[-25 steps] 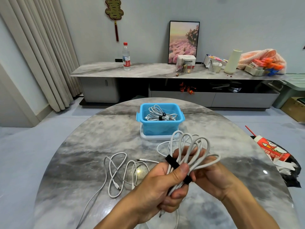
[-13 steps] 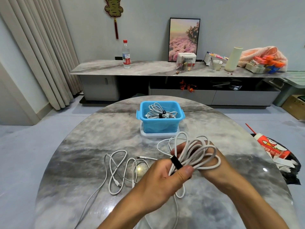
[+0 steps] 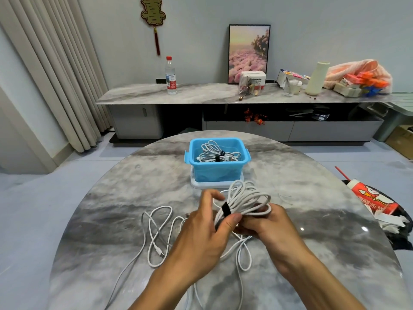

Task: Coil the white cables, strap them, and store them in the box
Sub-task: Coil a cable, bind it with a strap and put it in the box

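Note:
A coiled white cable [image 3: 248, 201] with a black strap [image 3: 225, 208] around it is held over the round marble table [image 3: 111, 211]. My left hand [image 3: 205, 233] pinches the coil at the strap with its thumb. My right hand [image 3: 268, 229] grips the coil from the right and below. The blue box [image 3: 218, 173] stands farther back on a white lid and holds strapped white coils [image 3: 215, 152]. A loose white cable [image 3: 156, 236] sprawls on the table left of my hands. Another loose length [image 3: 243, 258] hangs below them.
A red and white package [image 3: 373, 198] on a black bag lies at the table's right edge. Behind the table runs a long sideboard [image 3: 201, 95] with a water bottle [image 3: 171, 76], a framed picture [image 3: 249, 52] and clutter. Curtains hang at the left.
Both hands have carried the strapped coil forward and lower toward the box, and the coil has turned from upright to lying sideways. The left thumb stays on the strap.

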`<state>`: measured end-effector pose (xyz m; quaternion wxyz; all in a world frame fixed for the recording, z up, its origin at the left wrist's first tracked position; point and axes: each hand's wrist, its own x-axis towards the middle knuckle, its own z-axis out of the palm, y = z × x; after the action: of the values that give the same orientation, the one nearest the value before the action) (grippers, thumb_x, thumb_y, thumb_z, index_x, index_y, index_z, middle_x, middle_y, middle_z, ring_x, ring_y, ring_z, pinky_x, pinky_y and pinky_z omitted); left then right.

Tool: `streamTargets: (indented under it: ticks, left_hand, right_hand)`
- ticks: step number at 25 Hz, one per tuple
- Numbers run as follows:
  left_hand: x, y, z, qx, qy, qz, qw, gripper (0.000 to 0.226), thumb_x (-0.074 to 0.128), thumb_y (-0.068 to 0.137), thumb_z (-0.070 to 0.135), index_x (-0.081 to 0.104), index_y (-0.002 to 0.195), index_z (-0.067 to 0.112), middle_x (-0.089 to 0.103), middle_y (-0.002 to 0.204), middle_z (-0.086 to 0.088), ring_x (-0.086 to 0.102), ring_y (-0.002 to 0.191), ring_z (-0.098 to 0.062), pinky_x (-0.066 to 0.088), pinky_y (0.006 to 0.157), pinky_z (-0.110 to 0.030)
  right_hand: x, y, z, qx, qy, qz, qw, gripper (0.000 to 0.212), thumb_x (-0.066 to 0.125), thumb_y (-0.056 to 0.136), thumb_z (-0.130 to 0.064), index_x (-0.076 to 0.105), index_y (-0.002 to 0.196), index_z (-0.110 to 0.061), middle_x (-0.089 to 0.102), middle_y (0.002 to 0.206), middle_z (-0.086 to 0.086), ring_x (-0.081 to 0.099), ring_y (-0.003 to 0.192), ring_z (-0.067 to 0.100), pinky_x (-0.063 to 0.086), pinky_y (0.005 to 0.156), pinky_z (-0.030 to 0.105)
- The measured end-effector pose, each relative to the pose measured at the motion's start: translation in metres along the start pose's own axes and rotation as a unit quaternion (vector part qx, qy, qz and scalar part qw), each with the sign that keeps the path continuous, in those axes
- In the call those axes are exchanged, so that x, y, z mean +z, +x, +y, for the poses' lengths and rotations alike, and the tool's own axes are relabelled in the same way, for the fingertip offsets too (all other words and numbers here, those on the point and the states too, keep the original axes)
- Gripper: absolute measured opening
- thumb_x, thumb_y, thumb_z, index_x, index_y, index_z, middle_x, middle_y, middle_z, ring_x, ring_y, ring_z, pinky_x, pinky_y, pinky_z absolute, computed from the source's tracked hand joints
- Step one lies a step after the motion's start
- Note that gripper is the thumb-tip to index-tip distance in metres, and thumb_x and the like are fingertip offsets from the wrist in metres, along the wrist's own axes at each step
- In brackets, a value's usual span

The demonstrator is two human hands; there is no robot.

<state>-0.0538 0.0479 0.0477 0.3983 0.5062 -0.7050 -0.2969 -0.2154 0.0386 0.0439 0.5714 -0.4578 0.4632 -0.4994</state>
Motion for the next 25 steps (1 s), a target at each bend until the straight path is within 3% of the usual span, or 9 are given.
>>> streamTargets:
  ticks: [3,4,7,9,11,15,20,23,25]
  left_hand:
    - [-0.002,0.004,0.002,-0.017,-0.049,0.0,0.999,0.032,0.059,0.083,0.057,0.052,0.103,0.033,0.068,0.081,0.012,0.06,0.063,-0.014,0.048,0.063,-0.031]
    - [-0.003,0.005,0.004,-0.029,-0.086,0.001,0.996,0.031,0.06,0.082,0.053,0.056,0.1,0.029,0.067,0.079,0.011,0.055,0.057,-0.016,0.045,0.057,-0.032]
    - [-0.004,0.007,0.006,-0.097,-0.273,-0.022,0.957,0.02,0.065,0.085,0.033,0.059,0.098,0.019,0.054,0.058,0.011,0.035,0.042,-0.007,0.031,0.042,-0.019]
    - [-0.006,0.007,0.006,-0.118,-0.328,-0.044,0.936,0.014,0.066,0.09,0.017,0.059,0.102,0.014,0.05,0.054,0.011,0.031,0.041,-0.007,0.027,0.039,-0.017]
    - [-0.007,0.006,0.005,-0.127,-0.311,-0.035,0.941,0.021,0.069,0.082,0.015,0.06,0.101,0.015,0.051,0.052,0.012,0.035,0.039,-0.004,0.03,0.039,-0.015]
    - [-0.004,0.009,0.003,-0.114,-0.266,0.011,0.957,0.024,0.065,0.071,0.021,0.062,0.094,0.017,0.054,0.054,0.015,0.043,0.04,-0.001,0.032,0.043,-0.01]
    - [-0.006,0.013,0.003,-0.027,-0.151,0.066,0.986,0.013,0.065,0.07,0.02,0.068,0.082,0.024,0.069,0.071,0.016,0.061,0.064,0.004,0.042,0.06,-0.005]
    - [-0.01,0.015,0.001,-0.056,-0.229,0.028,0.971,0.011,0.066,0.075,0.029,0.07,0.084,0.033,0.056,0.054,0.015,0.044,0.041,-0.001,0.035,0.042,-0.011]
    - [-0.012,0.016,-0.003,-0.093,-0.265,0.017,0.96,0.018,0.066,0.071,0.042,0.068,0.083,0.03,0.044,0.05,0.009,0.03,0.038,-0.01,0.027,0.04,-0.017]
  right_hand:
    - [0.006,0.0,0.008,0.066,0.042,0.005,0.997,0.021,0.064,0.085,0.01,0.078,0.093,-0.003,0.075,0.098,0.021,0.072,0.085,0.026,0.059,0.071,0.03]
    - [0.008,0.0,0.011,0.083,0.061,0.003,0.995,0.018,0.064,0.085,0.009,0.077,0.094,0.0,0.074,0.1,0.024,0.071,0.083,0.028,0.059,0.072,0.032]
    - [0.016,0.0,0.011,0.087,0.075,0.018,0.993,0.014,0.066,0.085,0.007,0.078,0.087,-0.002,0.072,0.09,0.023,0.068,0.073,0.026,0.059,0.068,0.031]
    - [0.019,-0.002,0.009,0.068,0.047,0.032,0.996,0.02,0.067,0.086,0.006,0.079,0.078,-0.008,0.073,0.082,0.017,0.068,0.07,0.023,0.058,0.066,0.028]
    - [0.02,-0.003,0.008,0.065,0.03,0.04,0.997,0.023,0.066,0.087,0.007,0.078,0.075,-0.008,0.073,0.079,0.017,0.068,0.07,0.023,0.058,0.065,0.027]
    - [0.02,-0.005,0.004,0.067,0.028,0.052,0.996,0.012,0.065,0.089,0.007,0.074,0.087,0.001,0.072,0.086,0.023,0.069,0.073,0.026,0.059,0.067,0.029]
    - [0.024,-0.008,-0.001,0.061,0.019,0.046,0.997,0.023,0.063,0.09,0.007,0.074,0.077,-0.007,0.071,0.077,0.018,0.068,0.07,0.023,0.06,0.069,0.032]
    - [0.026,-0.01,-0.004,0.045,0.007,0.044,0.998,0.021,0.062,0.09,0.008,0.074,0.079,-0.006,0.067,0.067,0.007,0.065,0.063,0.015,0.06,0.068,0.03]
    - [0.026,-0.011,-0.005,0.041,-0.009,0.043,0.998,0.014,0.063,0.091,0.006,0.073,0.084,-0.002,0.065,0.067,0.006,0.063,0.062,0.013,0.06,0.07,0.032]
